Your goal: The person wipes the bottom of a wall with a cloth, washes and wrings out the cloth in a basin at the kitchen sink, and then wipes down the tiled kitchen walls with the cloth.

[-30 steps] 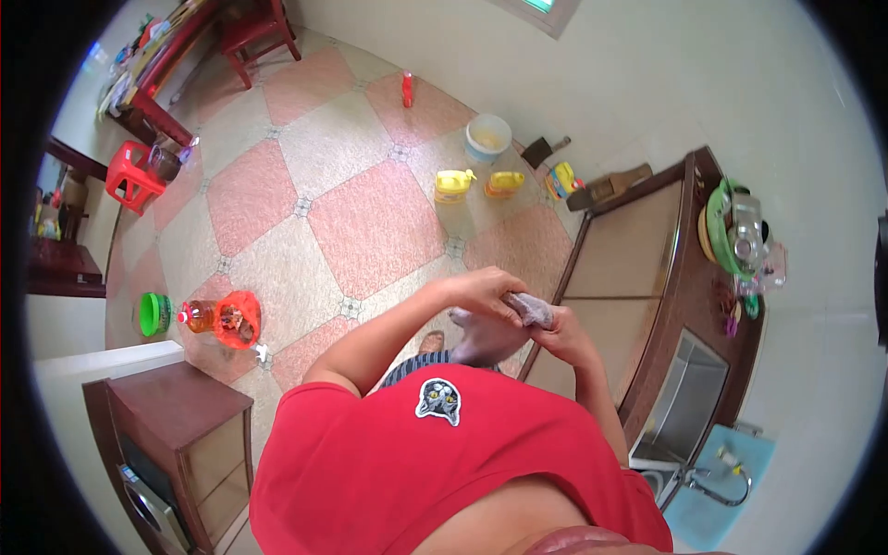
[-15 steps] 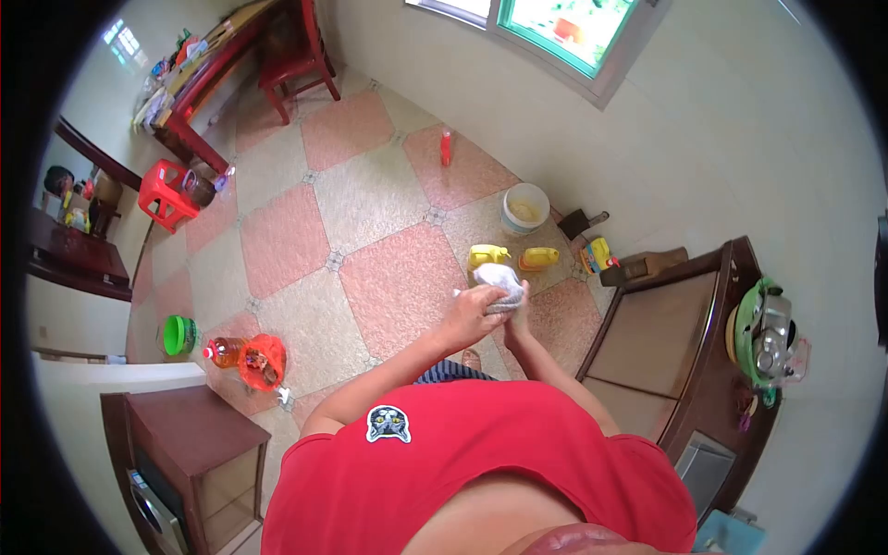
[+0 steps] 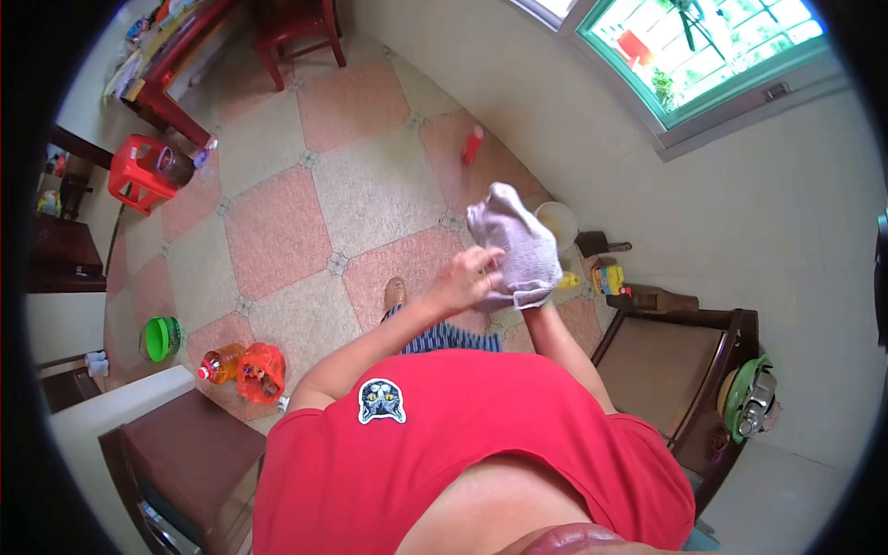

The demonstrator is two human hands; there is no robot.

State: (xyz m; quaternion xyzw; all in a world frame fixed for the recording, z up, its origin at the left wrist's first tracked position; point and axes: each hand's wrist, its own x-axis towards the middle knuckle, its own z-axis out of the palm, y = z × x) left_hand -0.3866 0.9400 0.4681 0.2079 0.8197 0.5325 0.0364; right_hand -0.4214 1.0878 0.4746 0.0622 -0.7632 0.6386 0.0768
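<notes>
A pale lilac-grey cloth [image 3: 520,242] hangs unfolded in front of my chest. My left hand [image 3: 470,277] is at its left side, with fingers bent against the fabric. Behind the cloth's lower right part is my right hand, almost wholly covered; only the wrist [image 3: 539,313] shows below the hem. The cloth drapes over that hand, whose fingers are hidden. Past the cloth a white bucket [image 3: 559,222] stands on the floor, partly covered from view. Part of a yellow bottle [image 3: 569,279] shows just right of the cloth.
Along the right wall are a dark dustpan-like object [image 3: 597,244], a yellow packet [image 3: 609,279] and a brown cabinet [image 3: 668,361]. A red bottle [image 3: 473,145] stands farther off. At left are a red stool [image 3: 139,174], green tub [image 3: 160,339], oil bottle [image 3: 220,363] and red bag [image 3: 262,372].
The cloth has gone from a bunched wad between both hands to a spread sheet, raised higher. My right hand has slipped out of sight behind it. The view has shifted, and my foot shows.
</notes>
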